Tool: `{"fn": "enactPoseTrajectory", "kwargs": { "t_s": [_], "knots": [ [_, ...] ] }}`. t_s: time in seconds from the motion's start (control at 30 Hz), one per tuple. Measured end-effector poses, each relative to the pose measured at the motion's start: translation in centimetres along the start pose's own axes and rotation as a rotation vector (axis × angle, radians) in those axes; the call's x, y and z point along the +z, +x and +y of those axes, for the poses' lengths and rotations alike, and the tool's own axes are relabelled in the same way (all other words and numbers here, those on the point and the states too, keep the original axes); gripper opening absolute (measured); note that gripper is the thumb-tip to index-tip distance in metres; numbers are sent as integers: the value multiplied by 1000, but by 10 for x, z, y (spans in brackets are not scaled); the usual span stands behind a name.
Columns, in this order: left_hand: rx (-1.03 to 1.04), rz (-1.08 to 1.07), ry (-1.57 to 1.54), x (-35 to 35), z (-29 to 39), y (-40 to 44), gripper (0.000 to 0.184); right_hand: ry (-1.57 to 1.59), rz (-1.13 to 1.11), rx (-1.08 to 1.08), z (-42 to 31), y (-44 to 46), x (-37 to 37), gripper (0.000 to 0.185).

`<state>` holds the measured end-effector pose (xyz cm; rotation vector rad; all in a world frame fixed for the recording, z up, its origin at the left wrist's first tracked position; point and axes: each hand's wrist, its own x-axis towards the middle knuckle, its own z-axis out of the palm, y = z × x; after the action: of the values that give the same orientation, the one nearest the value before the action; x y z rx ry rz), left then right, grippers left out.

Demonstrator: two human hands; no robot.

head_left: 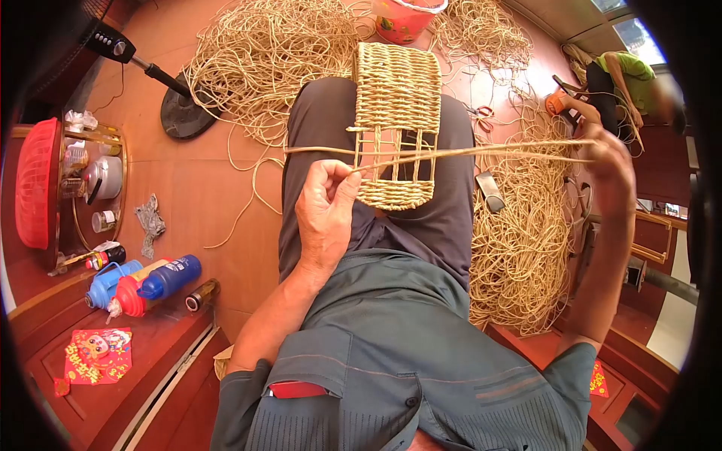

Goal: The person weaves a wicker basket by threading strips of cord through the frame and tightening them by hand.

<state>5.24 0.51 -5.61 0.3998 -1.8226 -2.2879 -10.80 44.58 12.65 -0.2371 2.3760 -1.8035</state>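
A woven straw basket (397, 90) lies across my lap. Its upper part and one end are densely woven, with an open section of bare uprights between them. My left hand (328, 214) is closed in a pinch on a straw cord at the edge of this open section. Out to the far right, my right hand (611, 161) is closed around the same straw cord (489, 149), smeared by motion. Two strands of the cord run taut from the basket to that hand. A loose cord end sticks out to the basket's left.
Heaps of straw cord (271, 60) cover the floor ahead and to the right (519, 255). Scissors (481, 118) and a phone-like object (490, 192) lie right of my knee. A fan base (188, 109), flasks (171, 276) and a red basket (36, 183) stand left. Another person (628, 75) sits right.
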Motion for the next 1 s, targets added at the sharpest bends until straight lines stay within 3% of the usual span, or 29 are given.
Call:
{"fn": "enactPoseTrajectory", "kwargs": {
  "t_s": [0.03, 0.1, 0.2, 0.3, 0.37, 0.5, 0.57, 0.63, 0.7, 0.77, 0.9, 1.0],
  "knots": [
    [-27, 10, -71, 1, -1, 0, 10, -34, 101, 70, -5, 6, -43, 19],
    [-77, -37, -142, -1, 2, 3, 11, -453, 391, -3, 12, 14, -128, 19],
    [-124, -45, -229, -6, -11, 7, 12, -416, 580, 23, 23, 11, -208, 23],
    [-219, -30, -338, -5, -3, 10, 14, -59, 641, 68, 63, 32, -256, 33],
    [-229, -20, -334, -6, -5, 12, 17, -113, 583, 99, 59, 40, -224, 39],
    [-246, 33, -281, -5, -10, 16, 23, -466, 314, 21, 18, 33, -43, 61],
    [-210, 39, -285, -4, -14, 16, 24, -456, 170, -127, 23, 24, 40, 58],
    [-186, 27, -281, -4, -16, 14, 23, -378, 35, -136, 27, 7, 114, 46],
    [-163, -7, -271, -4, -17, 13, 21, -470, -122, -277, 17, -12, 177, 33],
    [-164, -7, -216, -4, -18, 9, 22, -385, -219, -210, 16, -23, 220, 28],
    [-141, -41, -144, -3, -14, 5, 27, -317, -240, -414, 32, -19, 270, 30],
    [-178, -67, -157, 0, -4, 3, 28, -508, -273, -563, 34, -12, 288, 34]
  ]
}}
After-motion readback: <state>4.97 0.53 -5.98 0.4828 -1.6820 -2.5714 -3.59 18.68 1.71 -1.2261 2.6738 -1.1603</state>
